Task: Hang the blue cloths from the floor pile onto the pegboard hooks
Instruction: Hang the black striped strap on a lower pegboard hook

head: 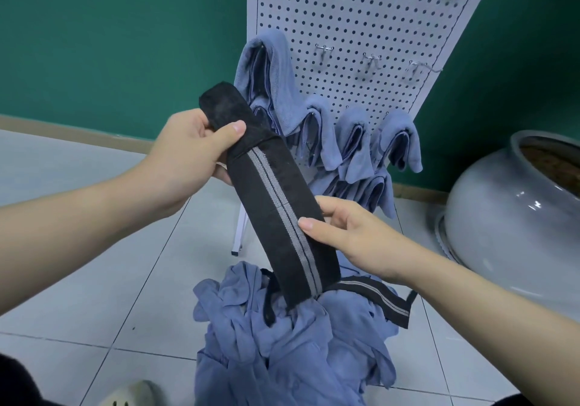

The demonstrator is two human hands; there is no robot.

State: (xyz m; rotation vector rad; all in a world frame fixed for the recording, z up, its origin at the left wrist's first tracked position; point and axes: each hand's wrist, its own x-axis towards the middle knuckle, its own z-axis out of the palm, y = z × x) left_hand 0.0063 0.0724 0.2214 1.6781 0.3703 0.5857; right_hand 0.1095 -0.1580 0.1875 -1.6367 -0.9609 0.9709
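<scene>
A pile of blue cloths [282, 336] lies on the tiled floor below my hands. Rising from it is a wide black band with a grey stripe [276, 204]. My left hand [191, 157] grips the band's upper end, thumb on top. My right hand [342, 233] pinches its right edge lower down, thumb across the front. Behind stands the white pegboard [354, 28]. Several blue cloths [317, 129] hang on its lower hooks. Bare metal hooks [370, 60] sit in the row above them.
A large grey ceramic pot [514, 226] stands on the floor at the right. The green wall [110, 38] runs behind. A light shoe [131, 393] shows at the bottom left. Another black striped strap end [383, 302] lies on the pile.
</scene>
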